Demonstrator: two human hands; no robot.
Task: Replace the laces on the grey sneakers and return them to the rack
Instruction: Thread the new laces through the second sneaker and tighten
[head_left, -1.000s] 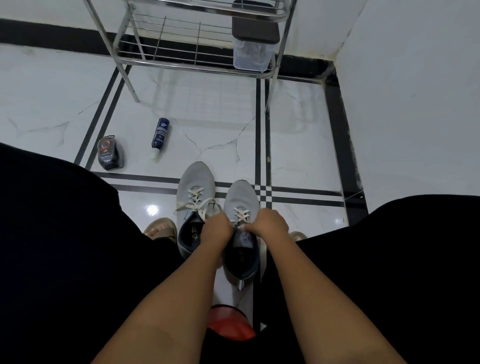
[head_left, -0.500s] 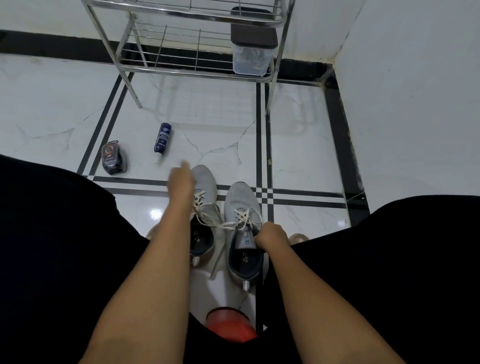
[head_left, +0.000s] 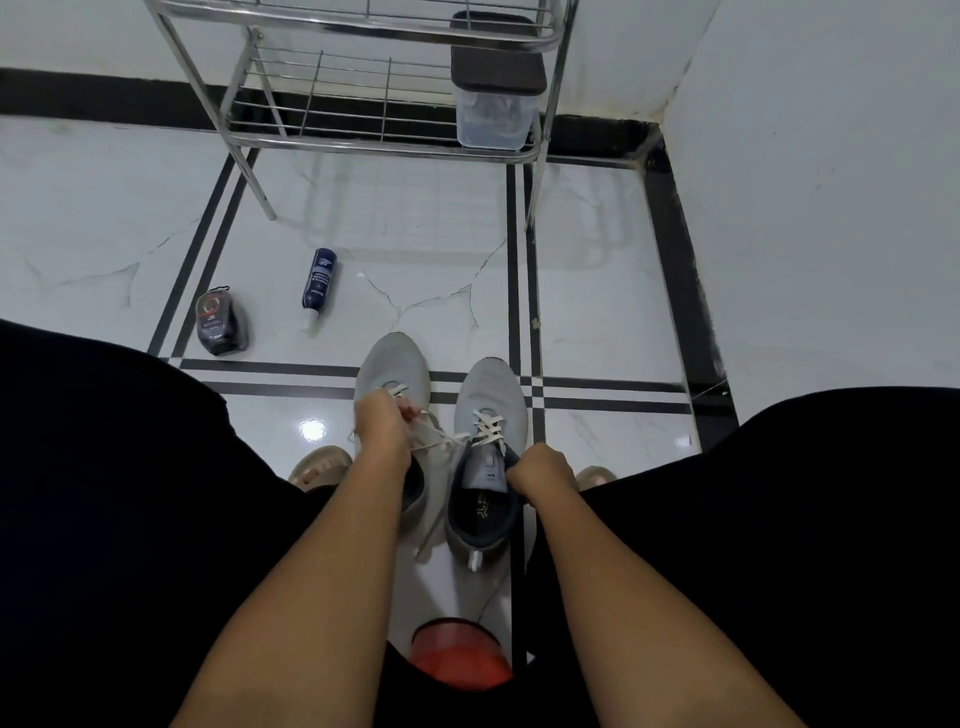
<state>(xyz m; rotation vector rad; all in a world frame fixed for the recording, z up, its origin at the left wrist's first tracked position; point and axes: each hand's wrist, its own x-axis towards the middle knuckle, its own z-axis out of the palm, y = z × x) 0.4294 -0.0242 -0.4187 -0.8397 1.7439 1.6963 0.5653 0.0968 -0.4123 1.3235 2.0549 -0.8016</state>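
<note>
The picture is dim and soft; a lamp glares on the glossy floor (head_left: 312, 430), and straight lines bend at the edges.

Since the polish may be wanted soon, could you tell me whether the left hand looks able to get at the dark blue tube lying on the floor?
Probably yes, once freed. The left hand now pinches the lace of the left sneaker; the dark blue tube lies ahead and slightly left on bare floor, with nothing between.

Two grey sneakers (head_left: 441, 415) side by side on floor (head_left: 597, 291), toes twd metal rack (head_left: 363, 130). Left hand (head_left: 382, 428) pinches a white lace (head_left: 434, 439) on left shoe; right hand (head_left: 540, 473) grips right shoe's collar.
</note>
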